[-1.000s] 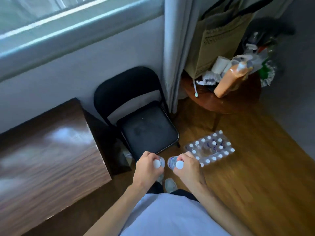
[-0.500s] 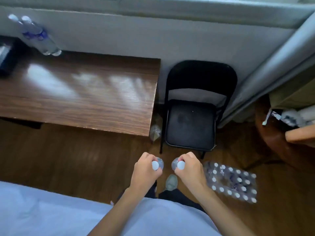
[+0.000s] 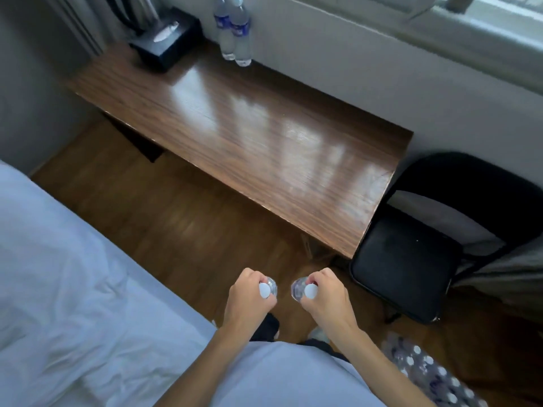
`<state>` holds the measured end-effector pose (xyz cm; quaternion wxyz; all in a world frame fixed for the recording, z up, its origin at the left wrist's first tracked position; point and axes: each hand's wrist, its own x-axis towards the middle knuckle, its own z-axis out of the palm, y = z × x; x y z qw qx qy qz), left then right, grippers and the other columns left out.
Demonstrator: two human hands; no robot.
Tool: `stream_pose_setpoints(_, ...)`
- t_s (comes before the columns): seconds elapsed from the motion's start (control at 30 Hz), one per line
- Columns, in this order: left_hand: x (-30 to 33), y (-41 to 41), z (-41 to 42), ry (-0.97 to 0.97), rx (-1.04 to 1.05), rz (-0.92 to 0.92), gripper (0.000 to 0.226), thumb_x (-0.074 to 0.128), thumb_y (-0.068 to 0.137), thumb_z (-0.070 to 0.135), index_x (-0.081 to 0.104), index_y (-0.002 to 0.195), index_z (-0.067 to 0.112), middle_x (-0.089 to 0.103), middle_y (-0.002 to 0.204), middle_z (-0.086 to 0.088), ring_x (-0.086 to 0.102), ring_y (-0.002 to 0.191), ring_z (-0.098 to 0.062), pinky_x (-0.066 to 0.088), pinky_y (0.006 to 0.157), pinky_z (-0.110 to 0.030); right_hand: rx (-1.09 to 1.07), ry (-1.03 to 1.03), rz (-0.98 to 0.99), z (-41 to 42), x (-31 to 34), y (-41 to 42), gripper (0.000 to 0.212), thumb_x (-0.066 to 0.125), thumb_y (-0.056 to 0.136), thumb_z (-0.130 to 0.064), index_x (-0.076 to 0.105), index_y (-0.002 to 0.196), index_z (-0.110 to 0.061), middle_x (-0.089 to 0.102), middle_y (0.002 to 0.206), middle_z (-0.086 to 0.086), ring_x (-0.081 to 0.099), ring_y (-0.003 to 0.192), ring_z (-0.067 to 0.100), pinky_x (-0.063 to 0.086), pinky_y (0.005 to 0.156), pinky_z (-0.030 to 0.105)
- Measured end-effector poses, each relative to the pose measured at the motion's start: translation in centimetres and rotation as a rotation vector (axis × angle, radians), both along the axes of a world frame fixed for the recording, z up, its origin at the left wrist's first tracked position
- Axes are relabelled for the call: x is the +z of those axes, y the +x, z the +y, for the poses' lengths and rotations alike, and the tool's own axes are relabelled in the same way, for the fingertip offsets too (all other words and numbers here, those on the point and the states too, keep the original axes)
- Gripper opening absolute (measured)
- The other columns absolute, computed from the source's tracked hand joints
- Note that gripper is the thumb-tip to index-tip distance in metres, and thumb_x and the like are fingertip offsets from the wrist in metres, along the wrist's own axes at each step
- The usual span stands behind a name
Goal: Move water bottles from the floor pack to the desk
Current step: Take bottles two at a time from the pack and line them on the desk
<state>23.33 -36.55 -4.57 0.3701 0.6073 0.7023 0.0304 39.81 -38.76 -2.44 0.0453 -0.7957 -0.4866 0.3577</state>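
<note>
**Two bottles in our hands, in front of the desk**

Our left hand (image 3: 248,298) has its fingers curled around the neck of a clear plastic water bottle with a round white cap (image 3: 265,290). Our right hand (image 3: 326,299) grips in the same way a second clear plastic bottle with a white cap (image 3: 308,290). Both bottles hang over the brown wooden floor (image 3: 164,218), near the front edge of the desk but not touching it. We see them from above, so their bodies are mostly hidden by the caps and our fingers.

The dark brown wooden desk with a glossy top (image 3: 249,136) shows a fine grain and pale reflections of light. At its far edge, against the grey wall, two clear bottles with blue labels (image 3: 233,30) stand upright, touching each other; their caps are cut off by the frame. Beside them lies a black rectangular tissue box (image 3: 164,42).

At the lower right corner the plastic-wrapped floor pack with many white caps (image 3: 432,374) is partly cut off and blurred. A black folding chair with a padded seat (image 3: 405,274) stands just beside the right end of the desk. A pale blue wrinkled bed sheet (image 3: 58,289) fills the left side.
</note>
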Motion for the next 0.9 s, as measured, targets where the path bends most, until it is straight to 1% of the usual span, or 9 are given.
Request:
stream_pose_setpoints(0.13, -0.2, -5.0, 2.5, 0.018, 0.085, 0.013, 0.033, 0.081, 0.075, 0.033, 0.064, 0.101, 0.023, 0.057, 0.102, 0.008, 0.060, 0.089, -0.013, 0.050, 0.067, -0.012, 0.104, 0.019, -0.001, 4.2, 0.1, -4.8, 0.029, 0.076, 0.080, -0.033, 0.062, 0.105, -0.026, 0.051, 0.100, -0.013, 0.056, 0.085, 0.010, 0.042, 0.072, 0.008)
stream_pose_setpoints(0.33, 0.0, -10.7, 5.5, 0.042, 0.247, 0.036, 0.040, 0.082, 0.075, 0.036, 0.063, 0.107, 0.023, 0.058, 0.106, 0.008, 0.060, 0.091, -0.013, 0.053, 0.072, -0.013, 0.251, 0.039, 0.015, 9.6, 0.3, -10.9, 0.027, 0.076, 0.080, -0.029, 0.063, 0.104, -0.025, 0.055, 0.104, -0.011, 0.055, 0.083, 0.010, 0.047, 0.074, 0.010)
stream_pose_setpoints(0.37, 0.0, -11.6, 6.0, 0.046, 0.281, 0.038, 0.040, 0.082, 0.075, 0.036, 0.063, 0.107, 0.023, 0.058, 0.106, 0.007, 0.060, 0.091, -0.013, 0.052, 0.071, -0.013, 0.279, 0.043, 0.017, 10.7, 0.2, -11.9, 0.026, 0.075, 0.081, -0.028, 0.063, 0.104, -0.025, 0.055, 0.104, -0.011, 0.055, 0.083, 0.010, 0.046, 0.074, 0.010)
stream_pose_setpoints(0.43, -0.1, -13.3, 6.9, 0.047, 0.344, 0.037, 0.039, 0.083, 0.074, 0.035, 0.063, 0.106, 0.022, 0.058, 0.105, 0.007, 0.060, 0.090, -0.013, 0.051, 0.069, -0.012, 0.346, 0.051, 0.021, 12.7, 0.2, -13.9, 0.023, 0.074, 0.082, -0.028, 0.064, 0.103, -0.024, 0.055, 0.103, -0.011, 0.055, 0.081, 0.011, 0.039, 0.068, 0.004)
stream_pose_setpoints(0.5, 0.0, -14.8, 7.9, 0.052, 0.389, 0.038, 0.035, 0.083, 0.073, 0.032, 0.065, 0.100, 0.021, 0.058, 0.102, 0.006, 0.061, 0.088, -0.014, 0.053, 0.067, -0.016, 0.402, 0.055, 0.029, 14.7, 0.1, -15.7, 0.021, 0.073, 0.083, -0.029, 0.065, 0.101, -0.024, 0.057, 0.102, -0.011, 0.056, 0.080, 0.011, 0.033, 0.062, 0.002)
stream_pose_setpoints(0.53, 0.0, -15.6, 8.5, 0.056, 0.417, 0.041, 0.031, 0.083, 0.073, 0.029, 0.065, 0.097, 0.021, 0.057, 0.100, 0.006, 0.062, 0.087, -0.015, 0.054, 0.067, -0.019, 0.427, 0.056, 0.034, 15.8, 0.1, -16.7, 0.021, 0.073, 0.083, -0.029, 0.065, 0.102, -0.023, 0.058, 0.102, -0.011, 0.057, 0.080, 0.011, 0.033, 0.062, 0.001)
stream_pose_setpoints(0.63, 0.1, -18.0, 10.5, 0.059, 0.505, 0.045, 0.026, 0.081, 0.072, 0.027, 0.065, 0.092, 0.020, 0.056, 0.097, 0.006, 0.062, 0.085, -0.015, 0.053, 0.066, -0.022, 0.502, 0.059, 0.042, 19.2, -0.1, -19.6, 0.023, 0.072, 0.084, -0.030, 0.065, 0.105, -0.022, 0.058, 0.104, -0.010, 0.058, 0.081, 0.011, 0.034, 0.063, 0.001)
stream_pose_setpoints(0.77, 0.0, -21.1, 13.8, 0.045, 0.610, 0.051, 0.031, 0.082, 0.072, 0.030, 0.064, 0.095, 0.022, 0.056, 0.100, 0.007, 0.059, 0.085, -0.013, 0.048, 0.064, -0.015, 0.597, 0.041, 0.054, 23.9, -0.6, -23.6, 0.027, 0.073, 0.084, -0.029, 0.065, 0.109, -0.021, 0.059, 0.108, -0.009, 0.056, 0.082, 0.011, 0.036, 0.065, 0.003)
stream_pose_setpoints(0.9, 0.3, -24.2, 17.5, 0.039, 0.677, 0.074, 0.032, 0.083, 0.071, 0.029, 0.065, 0.096, 0.021, 0.057, 0.103, 0.006, 0.061, 0.088, -0.014, 0.054, 0.070, -0.019, 0.677, 0.017, 0.060, 28.6, -0.6, -27.6, 0.032, 0.073, 0.084, -0.027, 0.064, 0.114, -0.020, 0.059, 0.113, -0.007, 0.056, 0.086, 0.010, 0.044, 0.074, 0.008)
